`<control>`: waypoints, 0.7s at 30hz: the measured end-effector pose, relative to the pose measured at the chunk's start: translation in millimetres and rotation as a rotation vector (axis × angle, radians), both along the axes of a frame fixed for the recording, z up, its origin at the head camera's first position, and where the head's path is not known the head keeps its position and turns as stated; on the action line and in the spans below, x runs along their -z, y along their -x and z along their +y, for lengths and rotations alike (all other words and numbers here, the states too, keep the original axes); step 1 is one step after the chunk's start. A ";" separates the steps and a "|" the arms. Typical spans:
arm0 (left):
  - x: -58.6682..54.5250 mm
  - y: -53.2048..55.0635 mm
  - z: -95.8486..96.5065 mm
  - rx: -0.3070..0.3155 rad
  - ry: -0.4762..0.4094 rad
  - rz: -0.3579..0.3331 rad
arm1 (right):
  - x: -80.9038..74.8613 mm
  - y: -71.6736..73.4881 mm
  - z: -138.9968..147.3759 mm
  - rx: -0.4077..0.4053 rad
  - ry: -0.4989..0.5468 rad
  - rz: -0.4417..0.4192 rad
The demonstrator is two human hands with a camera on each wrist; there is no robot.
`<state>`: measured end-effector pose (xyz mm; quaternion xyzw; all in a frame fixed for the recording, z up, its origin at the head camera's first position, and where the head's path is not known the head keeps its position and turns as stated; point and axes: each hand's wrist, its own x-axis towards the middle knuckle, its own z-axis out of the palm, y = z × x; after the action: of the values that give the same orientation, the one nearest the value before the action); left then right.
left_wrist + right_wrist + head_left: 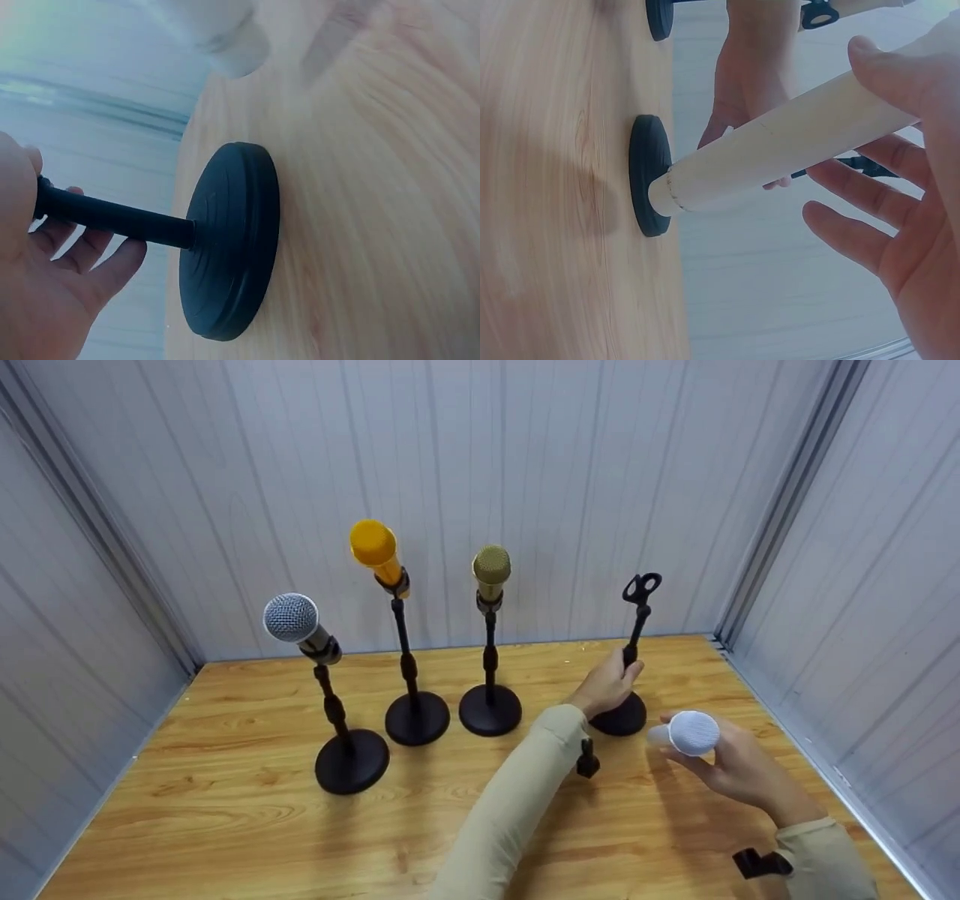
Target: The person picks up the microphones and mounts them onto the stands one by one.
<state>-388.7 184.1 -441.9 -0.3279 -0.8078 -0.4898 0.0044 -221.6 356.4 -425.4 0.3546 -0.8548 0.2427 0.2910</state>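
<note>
My left hand [604, 684] grips the pole of a black desktop microphone stand [622, 718] at the right of the row. The clip [643, 588] on top of that stand holds no microphone. In the left wrist view, the thumb and fingers wrap the pole [127, 216] above the round base [225, 240]. My right hand [750, 771] holds a white microphone [694, 733] to the right of this stand, its mesh head up toward the head camera. The right wrist view shows its long white handle [780, 150] between thumb and fingers, slanting down in front of the stand.
Further left on the wooden table [247, 817] stand three black stands, carrying a silver-headed microphone [291, 618], a yellow microphone [373, 544] and a gold microphone [492, 566]. Pale panel walls [465, 457] close the table at the back and both sides.
</note>
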 end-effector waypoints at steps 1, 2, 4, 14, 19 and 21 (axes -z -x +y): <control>0.8 -2.2 -1.9 0.006 0.024 0.011 | -0.4 0.6 -1.0 0.007 -0.003 0.004; 1.6 -4.6 -4.0 0.012 0.049 0.020 | -0.5 1.6 -1.8 0.010 -0.006 0.012; 2.8 -10.5 -9.4 0.020 0.098 0.031 | -1.1 5.0 -3.3 0.007 -0.002 0.029; 7.1 -44.4 -47.3 0.089 0.203 0.027 | -6.4 24.2 -9.0 -0.111 0.042 0.122; 8.6 -60.0 -67.2 0.115 0.186 0.046 | -13.1 33.9 -15.4 -0.165 0.086 0.106; 10.2 -66.9 -76.4 0.125 0.176 0.050 | -15.8 35.0 -19.7 -0.173 0.107 0.086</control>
<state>-321.8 107.8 -452.1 -0.3888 -0.8252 -0.4082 -0.0349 -256.5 336.7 -409.6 0.4210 -0.7935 0.2970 0.3239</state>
